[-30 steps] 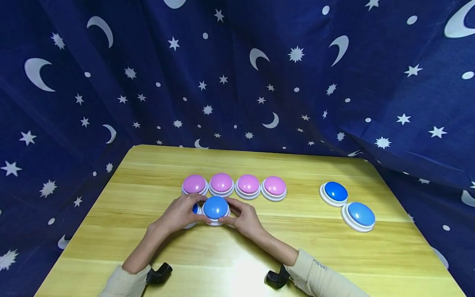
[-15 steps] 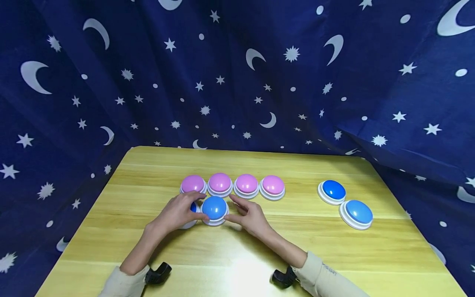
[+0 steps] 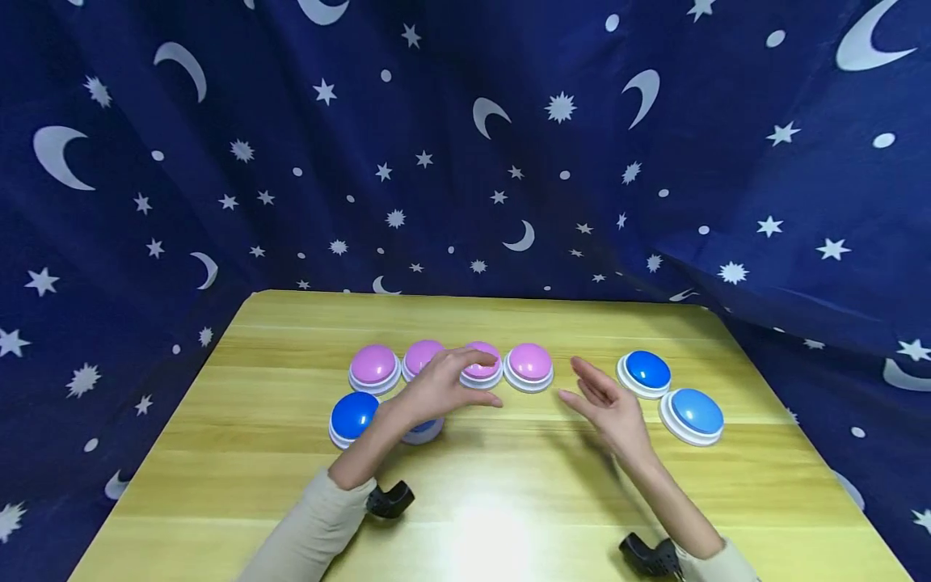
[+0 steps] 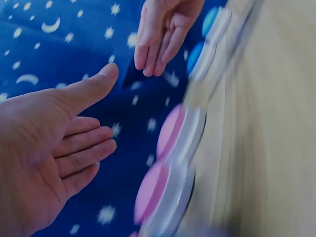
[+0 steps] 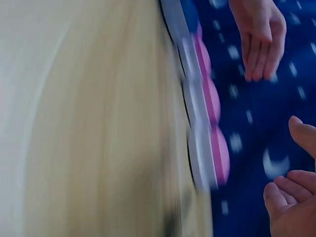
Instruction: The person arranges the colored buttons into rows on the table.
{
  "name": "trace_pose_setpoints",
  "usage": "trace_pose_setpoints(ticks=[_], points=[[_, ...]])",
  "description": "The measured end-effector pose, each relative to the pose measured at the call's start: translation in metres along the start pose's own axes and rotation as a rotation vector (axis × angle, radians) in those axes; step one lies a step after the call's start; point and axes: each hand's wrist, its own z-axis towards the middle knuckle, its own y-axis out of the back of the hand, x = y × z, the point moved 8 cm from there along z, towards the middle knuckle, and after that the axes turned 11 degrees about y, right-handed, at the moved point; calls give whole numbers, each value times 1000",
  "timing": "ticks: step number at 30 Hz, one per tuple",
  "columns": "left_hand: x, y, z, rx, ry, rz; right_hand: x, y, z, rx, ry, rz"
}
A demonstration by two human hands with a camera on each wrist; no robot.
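Note:
My left hand (image 3: 444,388) hovers over the table's middle, thumb and fingers spread apart with nothing between them. It partly covers a light blue push button (image 3: 423,432) and some of the pink ones behind. A darker blue push button (image 3: 355,415) sits at the left, under the wrist side. Farther right, my right hand (image 3: 609,411) is held in the air, fingers extended and holding nothing. Nearest to it are a dark blue button (image 3: 648,369) and a light blue button (image 3: 697,411). In the left wrist view, the left hand's palm (image 4: 39,168) is bare.
Pink buttons line up across the back, from the leftmost (image 3: 374,365) to the rightmost (image 3: 529,363); all have white bases. The wooden table (image 3: 509,485) ends at a dark blue curtain (image 3: 451,145) with moons and stars.
Both hands have let go of the light blue button in the front row and moved right, the right hand farther. That button stays beside the darker blue one.

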Motion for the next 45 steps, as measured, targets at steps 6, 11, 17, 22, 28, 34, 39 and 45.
trace_pose_setpoints(ticks=[6, 11, 17, 22, 28, 34, 39, 45], points=[[-32, -57, 39, 98, -48, -81, -12, 94, -25, -241, -70, 32], [-56, -95, 60, 181, -34, -125, -22, 158, -49, -416, -127, 59], [-82, -128, 72, 241, -51, -227, -25, 199, -68, -561, -101, 100], [-95, -149, 82, 292, -24, -383, -28, 212, -71, -597, -84, 120], [-104, -177, 103, 245, -77, -270, -53, 218, -66, -516, -149, 16], [-94, -213, 113, 195, -35, -222, -73, 216, -63, -366, -197, -62], [-87, -233, 118, 100, -7, -172, -73, 211, -60, -256, -174, -132], [-87, -243, 122, 9, -3, -96, -73, 202, -57, -137, -185, -274]])
